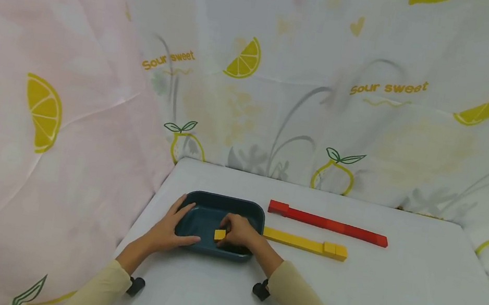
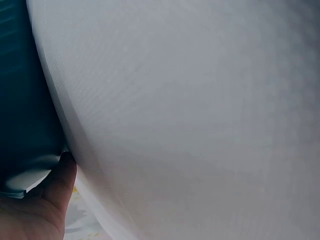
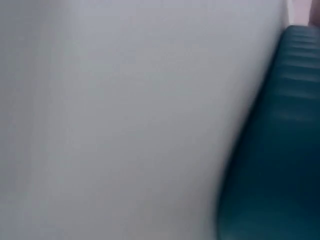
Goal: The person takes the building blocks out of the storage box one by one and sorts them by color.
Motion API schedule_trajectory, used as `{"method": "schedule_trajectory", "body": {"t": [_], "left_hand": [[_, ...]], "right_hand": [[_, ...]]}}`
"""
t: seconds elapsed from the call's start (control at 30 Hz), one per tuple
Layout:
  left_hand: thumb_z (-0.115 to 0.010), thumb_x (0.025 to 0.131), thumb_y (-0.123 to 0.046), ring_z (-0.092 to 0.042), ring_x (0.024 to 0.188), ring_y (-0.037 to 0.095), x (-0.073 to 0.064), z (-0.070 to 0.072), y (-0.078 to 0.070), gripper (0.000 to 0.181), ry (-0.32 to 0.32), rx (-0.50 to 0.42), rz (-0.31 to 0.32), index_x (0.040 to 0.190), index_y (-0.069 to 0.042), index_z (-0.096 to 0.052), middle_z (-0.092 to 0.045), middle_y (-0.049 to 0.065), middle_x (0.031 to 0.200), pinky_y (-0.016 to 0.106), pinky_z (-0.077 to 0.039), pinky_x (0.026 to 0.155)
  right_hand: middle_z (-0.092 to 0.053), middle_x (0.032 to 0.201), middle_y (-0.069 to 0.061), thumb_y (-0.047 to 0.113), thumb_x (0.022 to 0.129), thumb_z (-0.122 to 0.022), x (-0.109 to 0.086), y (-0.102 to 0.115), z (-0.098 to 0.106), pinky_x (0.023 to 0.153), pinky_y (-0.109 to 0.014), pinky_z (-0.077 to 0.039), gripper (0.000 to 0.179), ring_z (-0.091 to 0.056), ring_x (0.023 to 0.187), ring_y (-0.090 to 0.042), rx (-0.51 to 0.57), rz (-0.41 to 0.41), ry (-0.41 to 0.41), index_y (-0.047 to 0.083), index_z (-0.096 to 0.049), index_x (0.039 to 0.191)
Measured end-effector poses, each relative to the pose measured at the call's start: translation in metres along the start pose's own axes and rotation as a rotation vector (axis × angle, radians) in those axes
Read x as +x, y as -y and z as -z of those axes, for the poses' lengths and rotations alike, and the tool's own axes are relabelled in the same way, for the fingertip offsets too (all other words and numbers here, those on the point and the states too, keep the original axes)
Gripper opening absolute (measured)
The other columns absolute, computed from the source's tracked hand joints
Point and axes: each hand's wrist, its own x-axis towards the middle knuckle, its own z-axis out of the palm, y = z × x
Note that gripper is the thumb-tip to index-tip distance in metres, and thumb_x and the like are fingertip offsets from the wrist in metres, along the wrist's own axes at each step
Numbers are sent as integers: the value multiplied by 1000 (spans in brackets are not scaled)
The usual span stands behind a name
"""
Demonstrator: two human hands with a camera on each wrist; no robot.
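A dark teal tray (image 1: 210,253) with rounded corners lies near the left side of the table. My left hand (image 1: 168,230) spreads over its left end, fingers fairly straight along the rim and thumb at the near edge. In the left wrist view a fingertip (image 2: 67,159) meets the outside of the tray wall (image 2: 30,95). My right hand (image 1: 239,232) reaches into the tray with curled fingers and pinches a small yellow cube (image 1: 220,235) near the front. In the right wrist view only the tray's outer wall (image 3: 280,150) shows large; the fingers are mostly hidden.
To the right of the tray, a yellow row of blocks (image 1: 297,241) runs rightward, with raised cubes near its right end. Behind it lies a longer red row (image 1: 333,225), with a raised block at its left end. A lemon-print cloth (image 1: 282,89) hangs behind the white table (image 1: 393,301).
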Motion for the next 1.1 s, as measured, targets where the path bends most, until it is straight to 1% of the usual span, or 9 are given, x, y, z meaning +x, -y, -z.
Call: {"method": "schedule_trajectory", "body": {"t": [0.07, 0.17, 0.3, 0.4, 0.5, 0.6, 0.73, 0.93, 1.1], "left_hand": [[-75, 79, -58, -23, 148, 44, 1, -1, -1, 99, 6, 4, -4, 157, -21, -28, -3, 11, 167, 68, -35, 106], [-76, 78, -58, -23, 147, 45, 1, -1, 0, 99, 0, -1, -7, 157, -21, -29, -3, 10, 167, 69, -35, 105], [-77, 77, -57, -24, 147, 44, 2, -3, 3, 99, -20, 0, -10, 156, -21, -29, -3, 9, 167, 69, -35, 105], [-76, 78, -56, -24, 146, 46, 0, -5, 5, 99, -10, 15, -14, 156, -19, -29, -4, 12, 167, 69, -36, 104], [-77, 78, -57, -26, 145, 46, -2, -6, 5, 99, 4, 26, -8, 156, -19, -28, -4, 12, 167, 68, -37, 103], [-77, 77, -57, -26, 146, 45, -1, -5, 3, 99, 8, 11, -9, 156, -21, -29, -4, 11, 167, 68, -37, 103], [-76, 78, -57, -22, 147, 45, 2, -2, 2, 99, 9, -3, -25, 157, -20, -29, -3, 11, 167, 69, -35, 104], [-78, 79, -53, -20, 147, 47, 3, 2, 3, 98, -1, 14, -17, 156, -16, -29, -3, 15, 166, 71, -34, 104], [-78, 79, -52, -21, 146, 49, 1, 0, 4, 97, -11, 15, -33, 155, -14, -31, -5, 18, 166, 71, -35, 103]], "right_hand": [[-61, 92, -4, 15, 70, -90, 3, -2, -2, 72, -28, -50, 45, -54, 82, -16, 45, -9, -7, 8, -66, 108], [-61, 92, -1, 15, 71, -89, 6, -3, -4, 73, -27, -49, 42, -53, 83, -15, 57, -13, -12, 9, -68, 106], [-64, 91, -1, 14, 72, -88, 8, -2, -6, 75, -28, -50, 36, -54, 82, -15, 53, 5, -29, 9, -71, 103], [-64, 88, -1, 14, 73, -88, 8, -3, -10, 74, -27, -50, 33, -53, 80, -14, 44, 4, -33, 8, -72, 101], [-62, 87, 1, 17, 74, -88, 6, -4, -14, 73, -25, -48, 33, -52, 80, -13, 46, -6, -22, 8, -71, 101], [-62, 87, 1, 17, 74, -87, 6, -5, -15, 73, -25, -49, 33, -52, 80, -13, 41, 7, -34, 7, -70, 101], [-64, 89, 1, 19, 75, -87, 9, -5, -11, 75, -25, -49, 33, -52, 81, -11, -6, 36, -42, 8, -70, 100], [-69, 99, 2, 27, 74, -88, 14, -1, -11, 84, -24, -49, 41, -49, 89, -8, -90, 84, -1, 11, -70, 107], [-69, 97, 3, 25, 74, -89, 14, 0, -14, 85, -23, -50, 38, -49, 88, -8, -102, 78, 6, 11, -71, 104]]}}
